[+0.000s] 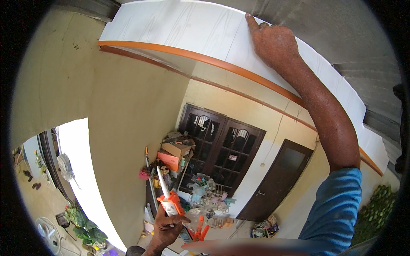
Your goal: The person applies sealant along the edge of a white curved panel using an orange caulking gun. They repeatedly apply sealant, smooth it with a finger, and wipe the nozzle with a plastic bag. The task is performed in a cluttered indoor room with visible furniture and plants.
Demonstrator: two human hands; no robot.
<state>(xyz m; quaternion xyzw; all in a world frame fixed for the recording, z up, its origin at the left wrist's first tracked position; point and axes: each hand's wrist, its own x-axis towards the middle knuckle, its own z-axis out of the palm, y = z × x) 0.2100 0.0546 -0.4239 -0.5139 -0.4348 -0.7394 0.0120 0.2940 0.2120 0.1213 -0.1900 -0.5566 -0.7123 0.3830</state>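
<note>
My right hand is raised to a long white fascia panel, its index fingertip touching the panel's upper edge where a white bead runs along the grey roofing sheet. Its other fingers are curled, and I see nothing held in them. Orange-brown trim edges the panel's bottom. Low in the view, my left hand is closed around an orange caulking gun loaded with a sealant cartridge. The white nozzle points upward, apart from the panel. A blurred shape hides part of the gun's lower end.
A beige wall stands at left. Far below are a dark double door, a single brown door, stacked cardboard boxes and a heap of plastic bags. Potted plants stand at lower left.
</note>
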